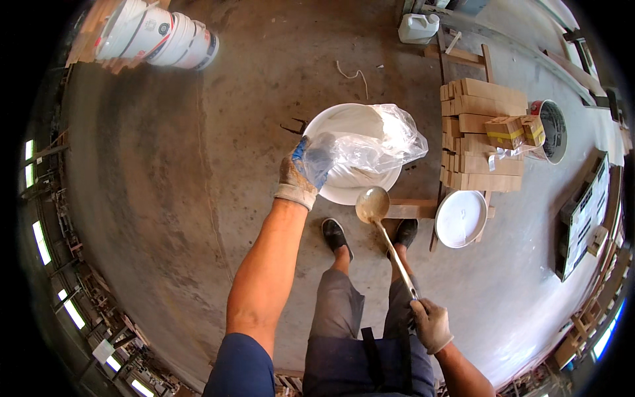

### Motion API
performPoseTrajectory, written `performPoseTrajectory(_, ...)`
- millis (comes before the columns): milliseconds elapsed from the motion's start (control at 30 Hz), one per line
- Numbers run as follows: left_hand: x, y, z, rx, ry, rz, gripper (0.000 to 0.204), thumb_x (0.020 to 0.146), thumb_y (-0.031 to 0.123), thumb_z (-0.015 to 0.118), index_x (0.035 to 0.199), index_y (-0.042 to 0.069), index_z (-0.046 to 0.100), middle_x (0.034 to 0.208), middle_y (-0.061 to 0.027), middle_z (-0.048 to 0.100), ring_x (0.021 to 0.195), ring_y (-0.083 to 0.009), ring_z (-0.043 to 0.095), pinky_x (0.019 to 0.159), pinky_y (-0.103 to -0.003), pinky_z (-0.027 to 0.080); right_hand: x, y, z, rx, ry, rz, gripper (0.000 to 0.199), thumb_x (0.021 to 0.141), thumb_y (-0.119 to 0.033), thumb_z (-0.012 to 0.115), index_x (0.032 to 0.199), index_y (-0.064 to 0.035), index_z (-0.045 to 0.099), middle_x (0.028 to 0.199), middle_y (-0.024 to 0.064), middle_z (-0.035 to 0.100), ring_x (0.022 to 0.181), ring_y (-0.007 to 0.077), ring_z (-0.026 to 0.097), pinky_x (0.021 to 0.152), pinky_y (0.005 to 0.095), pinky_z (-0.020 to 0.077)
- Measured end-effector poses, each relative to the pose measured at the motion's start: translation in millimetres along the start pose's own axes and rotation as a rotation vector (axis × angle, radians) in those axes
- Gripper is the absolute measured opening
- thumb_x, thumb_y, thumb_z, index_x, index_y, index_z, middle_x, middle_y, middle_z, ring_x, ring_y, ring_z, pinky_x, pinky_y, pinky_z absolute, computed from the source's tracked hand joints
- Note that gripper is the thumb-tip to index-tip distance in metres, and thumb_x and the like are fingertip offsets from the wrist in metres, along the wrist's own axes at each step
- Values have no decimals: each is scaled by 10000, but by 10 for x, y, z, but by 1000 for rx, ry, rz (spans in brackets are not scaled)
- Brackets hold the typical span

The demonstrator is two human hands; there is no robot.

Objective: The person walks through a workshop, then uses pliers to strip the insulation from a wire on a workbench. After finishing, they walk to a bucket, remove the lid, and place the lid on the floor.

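A clear plastic bag [370, 153] stretches over the white bucket [344, 193] in front of my feet. Gloved and stained, my left hand [303, 173] is closed on the bag's gathered left end at the bucket's near-left rim. Whitish material shows through the bag and in the bucket, but I cannot make out what it is. My right hand [431, 324], also gloved, grips the end of a long-handled metal ladle [374, 204]. The ladle's round bowl is just short of the bucket's near-right side.
Stacked cardboard strips [483, 159] on a wooden frame stand to the right, with small taped boxes [506, 133] on top. A white lid [460, 220] lies nearby, and an open bucket [554, 132] stands beyond. White pails [165, 36] are far left, a jug [418, 28] far right.
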State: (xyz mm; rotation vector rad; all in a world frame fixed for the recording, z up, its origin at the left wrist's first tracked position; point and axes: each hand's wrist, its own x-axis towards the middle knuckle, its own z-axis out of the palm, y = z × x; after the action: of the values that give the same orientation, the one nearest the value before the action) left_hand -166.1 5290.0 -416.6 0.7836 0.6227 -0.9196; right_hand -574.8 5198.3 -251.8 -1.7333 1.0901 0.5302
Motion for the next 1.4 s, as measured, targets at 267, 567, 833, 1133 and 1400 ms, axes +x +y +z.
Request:
performPoseTrajectory(267, 36, 28, 204, 15, -59, -42, 423, 1044, 281, 609, 1314, -45, 603, 1198, -192, 696, 1065, -320, 683, 943, -433, 571, 741, -396, -70, -267, -2, -160, 352, 998, -315, 628, 866, -4, 728, 718, 214, 688, 675, 412, 704, 638, 491, 550)
performPoseTrajectory(567, -211, -135, 189, 81, -38, -98, 300, 1042, 225, 619, 1200, -29, 643, 1088, -168, 709, 966, -303, 700, 868, -426, 590, 1590, -902, -118, -798, -133, -280, 329, 994, -355, 576, 969, -73, 744, 894, 172, 760, 848, 375, 738, 774, 508, 563)
performPoseTrajectory(833, -334, -82, 72, 88, 3, -36, 351, 1071, 274, 579, 1283, -5, 574, 1197, -208, 712, 1028, -342, 720, 910, -494, 605, 1504, -978, -504, -406, -49, -148, 387, 1004, -343, 577, 896, -12, 745, 782, 171, 721, 747, 316, 715, 711, 440, 559)
performPoseTrajectory(1133, -699, -616, -627, 54, 83, -149, 274, 1011, 296, 681, 1054, 27, 657, 938, -132, 728, 801, -281, 728, 738, -425, 614, 1150, -923, -684, -15, -14, 202, 381, 1026, -265, 607, 844, 43, 735, 601, 98, 679, 512, 159, 668, 509, 322, 534)
performPoseTrajectory(1400, -725, -1184, -1604, 1172, 559, -190, 435, 953, 307, 706, 1211, -32, 619, 982, -177, 709, 935, -370, 694, 899, -451, 558, 1126, -565, -347, 142, 14, 251, 380, 1020, -272, 615, 888, 61, 744, 651, 118, 706, 540, 179, 689, 525, 334, 542)
